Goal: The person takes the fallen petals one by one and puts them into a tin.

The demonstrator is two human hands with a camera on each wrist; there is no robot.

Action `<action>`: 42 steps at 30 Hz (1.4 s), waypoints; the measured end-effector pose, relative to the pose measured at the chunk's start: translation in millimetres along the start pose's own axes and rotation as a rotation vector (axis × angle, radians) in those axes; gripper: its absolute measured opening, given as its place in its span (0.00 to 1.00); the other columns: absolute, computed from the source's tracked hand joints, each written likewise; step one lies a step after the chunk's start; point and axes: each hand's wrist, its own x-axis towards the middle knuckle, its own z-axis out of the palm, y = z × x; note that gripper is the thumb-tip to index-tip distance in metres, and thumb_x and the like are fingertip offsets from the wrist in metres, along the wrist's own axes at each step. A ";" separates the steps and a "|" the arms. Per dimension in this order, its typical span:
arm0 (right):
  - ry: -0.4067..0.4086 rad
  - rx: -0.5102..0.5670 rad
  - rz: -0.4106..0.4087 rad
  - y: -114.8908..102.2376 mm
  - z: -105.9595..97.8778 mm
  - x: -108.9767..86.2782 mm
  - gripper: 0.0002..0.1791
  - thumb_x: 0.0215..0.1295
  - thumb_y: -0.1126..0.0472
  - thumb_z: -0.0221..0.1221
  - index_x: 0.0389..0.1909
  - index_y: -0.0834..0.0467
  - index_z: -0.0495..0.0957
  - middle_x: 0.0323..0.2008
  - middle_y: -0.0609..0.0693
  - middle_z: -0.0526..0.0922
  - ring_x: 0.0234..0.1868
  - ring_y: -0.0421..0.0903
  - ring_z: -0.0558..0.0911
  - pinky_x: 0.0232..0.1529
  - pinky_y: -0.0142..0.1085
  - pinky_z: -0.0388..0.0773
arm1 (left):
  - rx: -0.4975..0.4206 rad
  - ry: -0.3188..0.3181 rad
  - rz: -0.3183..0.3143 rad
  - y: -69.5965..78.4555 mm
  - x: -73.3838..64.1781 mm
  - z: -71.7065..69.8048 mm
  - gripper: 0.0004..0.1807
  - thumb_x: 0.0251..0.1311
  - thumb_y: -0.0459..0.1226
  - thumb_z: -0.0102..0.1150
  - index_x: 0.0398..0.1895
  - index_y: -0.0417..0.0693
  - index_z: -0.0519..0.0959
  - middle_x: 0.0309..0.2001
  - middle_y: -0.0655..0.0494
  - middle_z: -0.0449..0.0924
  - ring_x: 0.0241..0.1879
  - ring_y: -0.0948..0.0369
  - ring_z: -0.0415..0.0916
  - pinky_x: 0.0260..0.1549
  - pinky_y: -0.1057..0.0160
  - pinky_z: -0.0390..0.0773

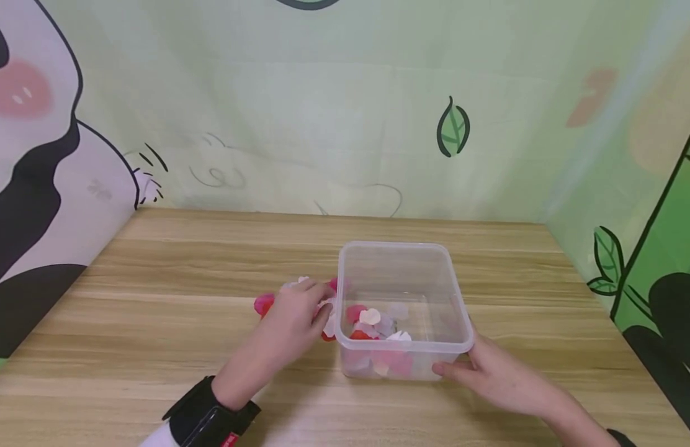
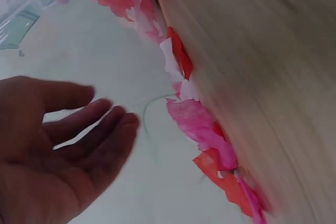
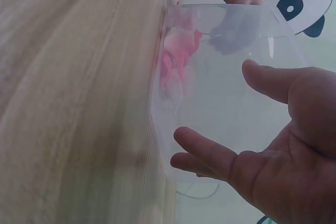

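Observation:
A clear plastic box point(image 1: 403, 357) stands on the table without a lid, with red, pink and white petals point(image 1: 370, 318) at its bottom. Just left of it, more loose petals point(image 1: 264, 304) lie in a low row, partly covered by my left hand point(image 1: 291, 320). The left wrist view shows that hand with relaxed, slightly bent fingers point(image 2: 118, 129) above the table, holding nothing, beside pink and red petals point(image 2: 191, 121). My right hand point(image 1: 504, 375) rests at the box's near right corner, thumb on the front wall. Its thumb and fingers point(image 3: 205, 150) are spread apart.
The wooden table point(image 1: 211, 248) ends against a pale green printed backdrop point(image 1: 267, 124) with a panda at the left. A black band point(image 1: 211, 413) goes round my left wrist.

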 end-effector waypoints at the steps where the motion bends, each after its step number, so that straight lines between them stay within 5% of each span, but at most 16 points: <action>1: 0.000 -0.005 0.000 -0.3 -0.1 0.0 0.41 0.74 0.52 0.62 0.78 0.55 0.51 0.64 0.57 0.75 0.64 0.51 0.76 0.62 0.45 0.74 | 0.006 -0.050 -0.014 -1.3 -0.4 1.2 0.09 0.59 0.27 0.71 0.41 0.33 0.84 0.38 0.47 0.84 0.37 0.54 0.80 0.38 0.59 0.84; 7: 0.000 -0.015 0.007 -1.9 -1.3 -0.5 0.42 0.74 0.51 0.62 0.79 0.55 0.51 0.65 0.58 0.75 0.64 0.52 0.76 0.62 0.47 0.74 | 0.004 -0.392 -0.024 -8.9 -4.4 2.6 0.14 0.62 0.31 0.70 0.50 0.38 0.84 0.50 0.44 0.80 0.49 0.51 0.78 0.51 0.54 0.82; 12: 0.003 -0.014 0.020 -2.2 -1.7 -0.5 0.42 0.74 0.51 0.62 0.79 0.55 0.51 0.64 0.58 0.75 0.64 0.52 0.76 0.62 0.46 0.73 | 0.027 -0.488 0.021 -14.1 -5.8 5.0 0.16 0.63 0.33 0.70 0.53 0.41 0.85 0.55 0.45 0.78 0.54 0.51 0.76 0.55 0.53 0.80; 24: -0.004 -0.008 0.004 -1.9 -0.9 -0.4 0.40 0.74 0.52 0.62 0.78 0.55 0.52 0.63 0.58 0.76 0.63 0.51 0.76 0.61 0.45 0.73 | 0.059 -0.416 0.039 -15.6 -5.6 5.9 0.09 0.59 0.35 0.74 0.42 0.44 0.89 0.36 0.55 0.84 0.33 0.62 0.75 0.40 0.64 0.83; 33: 0.004 -0.020 0.013 -1.3 -0.5 -0.3 0.40 0.73 0.51 0.63 0.78 0.53 0.53 0.64 0.55 0.75 0.63 0.50 0.76 0.63 0.41 0.72 | 0.009 -0.359 -0.035 -15.4 -2.7 2.5 0.03 0.56 0.32 0.76 0.32 0.45 0.89 0.26 0.60 0.83 0.25 0.64 0.71 0.28 0.68 0.76; 42: 0.005 -0.030 0.021 -2.2 -0.5 -0.1 0.40 0.73 0.51 0.63 0.78 0.52 0.53 0.64 0.55 0.75 0.64 0.52 0.75 0.63 0.38 0.71 | 0.014 -0.193 0.019 -18.2 0.0 -5.1 0.13 0.50 0.26 0.77 0.25 0.46 0.80 0.22 0.61 0.74 0.25 0.62 0.67 0.26 0.68 0.72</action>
